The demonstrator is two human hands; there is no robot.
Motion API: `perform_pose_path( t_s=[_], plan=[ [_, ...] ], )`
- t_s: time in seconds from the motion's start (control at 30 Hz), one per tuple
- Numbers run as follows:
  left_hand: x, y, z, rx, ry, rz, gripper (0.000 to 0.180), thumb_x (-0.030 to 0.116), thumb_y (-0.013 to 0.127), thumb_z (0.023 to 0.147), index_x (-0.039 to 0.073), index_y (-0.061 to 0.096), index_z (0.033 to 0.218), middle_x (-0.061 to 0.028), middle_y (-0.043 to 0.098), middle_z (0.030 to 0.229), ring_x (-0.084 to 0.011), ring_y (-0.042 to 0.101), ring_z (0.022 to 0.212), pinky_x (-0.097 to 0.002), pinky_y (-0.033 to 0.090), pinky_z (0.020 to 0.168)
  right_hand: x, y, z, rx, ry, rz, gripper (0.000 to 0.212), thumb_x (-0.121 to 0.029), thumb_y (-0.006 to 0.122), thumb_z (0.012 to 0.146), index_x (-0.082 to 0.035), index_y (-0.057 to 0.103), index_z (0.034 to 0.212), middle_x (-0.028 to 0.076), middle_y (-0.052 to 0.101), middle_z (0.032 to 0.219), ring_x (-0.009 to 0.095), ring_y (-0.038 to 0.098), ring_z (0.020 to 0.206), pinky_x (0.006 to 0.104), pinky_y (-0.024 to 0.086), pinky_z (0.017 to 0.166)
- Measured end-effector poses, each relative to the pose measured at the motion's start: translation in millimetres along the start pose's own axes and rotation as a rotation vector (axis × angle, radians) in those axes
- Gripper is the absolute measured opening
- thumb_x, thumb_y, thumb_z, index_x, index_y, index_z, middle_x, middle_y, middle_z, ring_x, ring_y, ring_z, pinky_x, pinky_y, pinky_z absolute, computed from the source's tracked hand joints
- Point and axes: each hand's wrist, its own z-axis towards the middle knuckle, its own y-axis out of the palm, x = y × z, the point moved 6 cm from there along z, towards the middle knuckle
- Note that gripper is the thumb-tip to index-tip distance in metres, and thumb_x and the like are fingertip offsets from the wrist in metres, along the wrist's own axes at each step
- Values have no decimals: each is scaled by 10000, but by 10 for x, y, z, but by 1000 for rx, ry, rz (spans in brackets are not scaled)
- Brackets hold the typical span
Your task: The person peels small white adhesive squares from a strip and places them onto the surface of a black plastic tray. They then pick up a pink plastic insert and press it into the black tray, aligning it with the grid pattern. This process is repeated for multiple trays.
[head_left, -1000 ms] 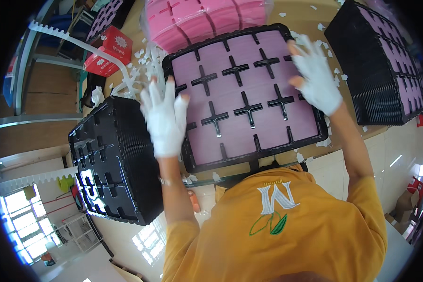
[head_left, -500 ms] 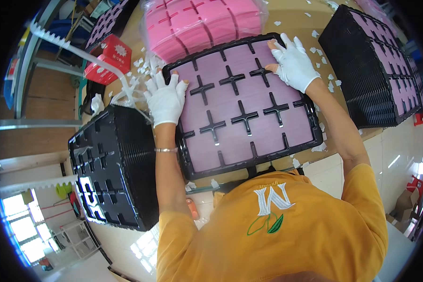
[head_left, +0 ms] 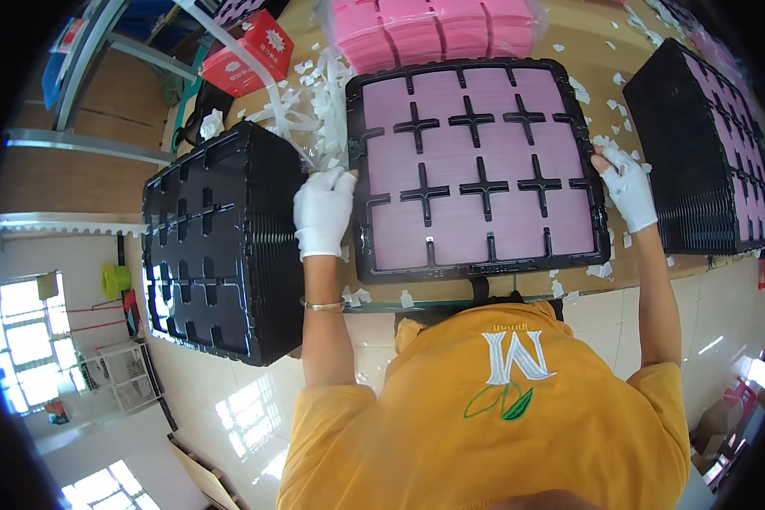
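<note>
A black plastic tray (head_left: 483, 186) with cross-shaped dividers lies on the table in front of me. Lilac foam sheets (head_left: 455, 223) fill the spaces between its dividers. At the tray's left edge is my left hand (head_left: 324, 214), in a white glove with bare fingertips, its fingers curled in against the rim. My right hand (head_left: 629, 191), gloved alike, grips the right edge, with the thumb on the rim and the other fingers partly hidden.
A tall stack of black trays (head_left: 274, 246) stands close by my left hand. Another tray stack (head_left: 676, 144), topped with lilac foam, stands at the right. Behind lie plastic-wrapped pink foam sheets (head_left: 438, 34), a red box (head_left: 251, 55) and white strips (head_left: 325, 106). White scraps litter the table (head_left: 599, 55).
Both hands have come down off the tray's far corners to its left and right edges. The tray now sits straighter in view, and the whole view has shifted.
</note>
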Motion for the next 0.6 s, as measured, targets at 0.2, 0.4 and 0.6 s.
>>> perform_pose_path(
  t_s=[0.2, 0.4, 0.6],
  plan=[
    [-241, 180, 23, -25, -70, -327, 243, 212, 696, 808, 17, 719, 951, -142, 688, 806, -261, 640, 727, -338, 482, 690, 346, 127, -19, -38, 315, 406, 345, -209, 732, 841, 69, 673, 1036, 64, 681, 920, 153, 593, 831, 295, 458, 759],
    [-54, -50, 33, -122, -249, -699, 204, 154, 711, 800, -17, 720, 911, 4, 601, 698, -76, 497, 582, -255, 385, 517, -256, -398, 132, 27, 12, 214, 418, -352, 685, 846, 64, 642, 850, 70, 587, 699, 132, 508, 648, 306, 421, 627],
    [-63, -109, 86, -179, -64, -753, 278, 240, 661, 881, -15, 693, 986, 3, 605, 784, -75, 487, 583, -216, 384, 523, -552, -1013, 266, 42, 89, 286, 337, -303, 685, 849, 29, 668, 902, 89, 589, 669, 140, 503, 622, 329, 446, 626]
  ],
)
